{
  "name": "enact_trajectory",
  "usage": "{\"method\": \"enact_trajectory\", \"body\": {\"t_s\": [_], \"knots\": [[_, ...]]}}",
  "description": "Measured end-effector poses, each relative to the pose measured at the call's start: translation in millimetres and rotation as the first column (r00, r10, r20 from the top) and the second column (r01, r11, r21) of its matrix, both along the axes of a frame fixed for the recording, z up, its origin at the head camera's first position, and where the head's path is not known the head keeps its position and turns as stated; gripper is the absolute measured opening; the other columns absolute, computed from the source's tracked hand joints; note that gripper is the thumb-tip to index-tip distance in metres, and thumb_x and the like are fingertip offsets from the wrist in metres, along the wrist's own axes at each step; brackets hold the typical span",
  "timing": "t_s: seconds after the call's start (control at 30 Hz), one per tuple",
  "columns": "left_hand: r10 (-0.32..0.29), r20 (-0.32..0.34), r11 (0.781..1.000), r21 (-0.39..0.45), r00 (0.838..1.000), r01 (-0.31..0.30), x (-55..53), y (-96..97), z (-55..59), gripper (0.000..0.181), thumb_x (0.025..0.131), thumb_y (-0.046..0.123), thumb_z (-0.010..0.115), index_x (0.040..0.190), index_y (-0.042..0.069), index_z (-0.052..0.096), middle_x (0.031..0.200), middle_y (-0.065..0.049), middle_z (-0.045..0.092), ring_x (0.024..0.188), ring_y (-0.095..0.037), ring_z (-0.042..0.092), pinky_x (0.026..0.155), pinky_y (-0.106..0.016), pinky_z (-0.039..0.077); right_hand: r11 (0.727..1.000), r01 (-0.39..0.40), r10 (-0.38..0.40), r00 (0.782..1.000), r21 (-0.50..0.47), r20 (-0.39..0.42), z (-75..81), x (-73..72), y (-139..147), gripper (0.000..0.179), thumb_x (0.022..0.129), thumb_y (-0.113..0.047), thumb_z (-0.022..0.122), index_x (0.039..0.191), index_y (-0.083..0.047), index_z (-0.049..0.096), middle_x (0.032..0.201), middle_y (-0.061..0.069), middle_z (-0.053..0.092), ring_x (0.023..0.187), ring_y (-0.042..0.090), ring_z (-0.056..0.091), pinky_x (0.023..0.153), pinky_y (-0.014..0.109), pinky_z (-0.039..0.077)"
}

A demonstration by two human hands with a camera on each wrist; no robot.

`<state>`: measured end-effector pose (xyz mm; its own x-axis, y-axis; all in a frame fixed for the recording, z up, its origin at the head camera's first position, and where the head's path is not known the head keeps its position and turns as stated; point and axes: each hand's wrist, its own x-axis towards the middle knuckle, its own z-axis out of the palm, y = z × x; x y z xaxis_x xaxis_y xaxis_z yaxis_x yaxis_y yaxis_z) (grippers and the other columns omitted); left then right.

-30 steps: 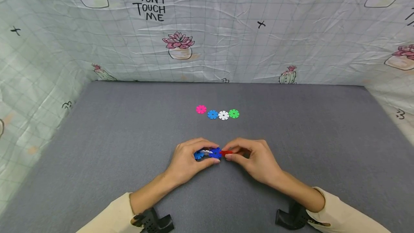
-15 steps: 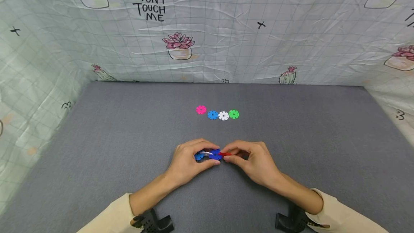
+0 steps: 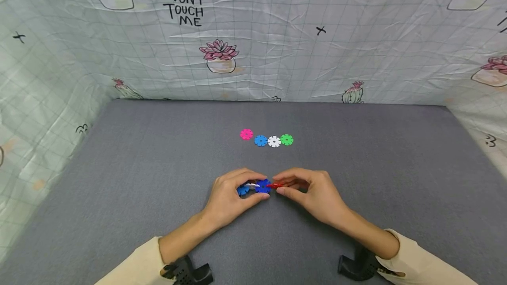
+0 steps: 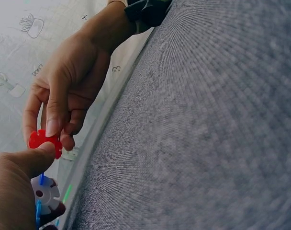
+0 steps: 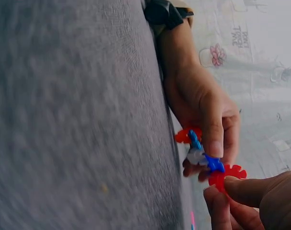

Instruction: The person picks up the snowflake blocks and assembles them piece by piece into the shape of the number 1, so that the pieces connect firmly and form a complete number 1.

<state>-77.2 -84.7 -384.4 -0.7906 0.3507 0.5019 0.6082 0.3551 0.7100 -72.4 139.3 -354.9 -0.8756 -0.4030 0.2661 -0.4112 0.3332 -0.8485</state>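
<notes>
We see a row of little notched discs held up between two hands, low over the grey table (image 3: 158, 166). The left hand (image 3: 229, 195) bends its thumb and fingers round the row and pinches the dark blue disc (image 3: 263, 186). The right hand (image 3: 317, 195) has its thumb and fingers clamped on the red disc (image 5: 236, 171), whose edge meets the dark blue one. We can't tell if that red piece is pushed all the way into its slot.

Behind the dark blue piece come the white disc (image 3: 251, 186), the light blue disc (image 3: 242, 189) and, at the far end, the orange-red disc (image 5: 182, 136). These look joined already, so we think four are done and the red one is being fixed on now.

Past the hands, four more discs lie flat and are not joined to the row: the pink one (image 3: 246, 134), the loose blue one (image 3: 261, 140), the loose white one (image 3: 274, 141) and the green one (image 3: 287, 140). Pink sits a bit apart; the other three are side by side.

We count nine discs: two reddish, two light blue, two white, one dark blue, one pink and one green. Five are in the hands and four are left on the table.
</notes>
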Motion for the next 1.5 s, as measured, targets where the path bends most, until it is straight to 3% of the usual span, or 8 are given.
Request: {"method": "enact_trajectory", "body": {"t_s": [0.2, 0.4, 0.63, 0.93, 1.2, 1.5], "knots": [[0.048, -0.034, 0.999, -0.01, 0.998, -0.048, -0.6, 1.2, -0.3, 0.032, 0.072, 0.027, 0.085, 0.1, 0.017, 0.074, 0.092, 0.013, 0.068, 0.087, -0.006, 0.062, 0.074, -0.03, 0.048, 1.0, 0.03, -0.03, 0.999, 0.007, -0.023, -1.5, -2.8, 3, 0.018, 0.08, -0.004, 0.075, 0.097, -0.012, 0.072, 0.09, -0.005, 0.07, 0.077, 0.009, 0.067, 0.068, 0.026, 0.054], [0.052, -0.043, 0.998, -0.017, 0.998, -0.052, -1.9, 0.1, -1.4, 0.035, 0.072, 0.028, 0.085, 0.102, 0.015, 0.074, 0.094, 0.012, 0.069, 0.088, -0.006, 0.062, 0.077, -0.03, 0.041, 0.999, 0.049, -0.048, 0.998, 0.006, -0.047, -3.5, -3.5, 3, 0.018, 0.08, -0.004, 0.076, 0.093, -0.015, 0.072, 0.086, -0.008, 0.069, 0.072, 0.009, 0.066, 0.065, 0.025, 0.054], [0.051, -0.121, 0.996, -0.063, 0.991, -0.059, -2.5, -2.0, -3.0, 0.039, 0.071, 0.03, 0.085, 0.104, 0.014, 0.073, 0.097, 0.009, 0.069, 0.089, -0.008, 0.061, 0.087, -0.036, 0.036, 0.999, 0.05, -0.048, 0.991, 0.012, -0.122, -7.5, -3.6, 2, 0.018, 0.08, -0.003, 0.076, 0.092, -0.016, 0.073, 0.085, -0.01, 0.069, 0.072, 0.007, 0.066, 0.063, 0.025, 0.053], [0.05, -0.163, 0.995, -0.072, 0.985, -0.062, -2.2, -2.3, -3.3, 0.038, 0.073, 0.033, 0.083, 0.104, 0.013, 0.073, 0.099, 0.007, 0.069, 0.093, -0.009, 0.06, 0.09, -0.04, 0.032, 0.999, 0.045, -0.042, 0.983, 0.007, -0.181, -13.4, -4.0, 2, 0.02, 0.079, -0.001, 0.076, 0.094, -0.014, 0.073, 0.087, -0.009, 0.069, 0.073, 0.007, 0.066, 0.065, 0.024, 0.054], [0.024, -0.325, 0.999, -0.022, 0.946, -0.032, -4.7, -0.8, -1.3, 0.026, 0.079, 0.027, 0.08, 0.098, 0.011, 0.072, 0.096, 0.003, 0.069, 0.09, -0.011, 0.062, 0.086, -0.041, 0.035, 0.999, 0.033, -0.033, 0.981, -0.005, -0.191, -16.8, -0.7, -3, 0.019, 0.079, -0.001, 0.076, 0.093, -0.014, 0.073, 0.086, -0.008, 0.07, 0.072, 0.006, 0.065, 0.062, 0.026, 0.054], [-0.002, -0.382, 1.0, -0.024, 0.924, -0.008, -4.4, 1.3, -0.4, 0.021, 0.077, 0.013, 0.08, 0.096, 0.01, 0.073, 0.091, 0.002, 0.07, 0.087, -0.013, 0.063, 0.085, -0.041, 0.037, 0.999, 0.019, -0.024, 0.981, -0.027, -0.193, -17.6, 2.2, -6, 0.021, 0.079, -0.001, 0.076, 0.096, -0.013, 0.073, 0.087, -0.006, 0.071, 0.073, 0.007, 0.067, 0.063, 0.026, 0.054]]}}
